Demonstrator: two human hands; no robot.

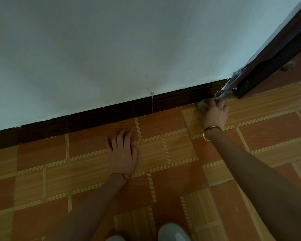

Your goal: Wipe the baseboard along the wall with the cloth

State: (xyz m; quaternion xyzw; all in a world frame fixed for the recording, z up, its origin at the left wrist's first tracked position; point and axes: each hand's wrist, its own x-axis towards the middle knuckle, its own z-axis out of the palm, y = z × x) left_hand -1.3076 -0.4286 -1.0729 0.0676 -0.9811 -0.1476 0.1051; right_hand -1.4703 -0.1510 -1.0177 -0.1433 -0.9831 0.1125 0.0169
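A dark brown baseboard [111, 115] runs along the foot of the white wall [111, 49], rising from lower left to upper right. My right hand [215, 113] is closed on a small greyish cloth [202, 105], which is pressed where floor and baseboard meet, near the baseboard's right end by the door frame. Most of the cloth is hidden under my fingers. My left hand [122, 150] lies flat on the tiled floor with fingers spread, a little short of the baseboard, holding nothing.
A dark wooden door frame [268, 56] with chipped paint at its foot stands at the right end of the wall. The floor [163, 171] is orange-brown patterned tile. A vertical seam [152, 105] splits the baseboard. White shoe tips [172, 232] show at the bottom edge.
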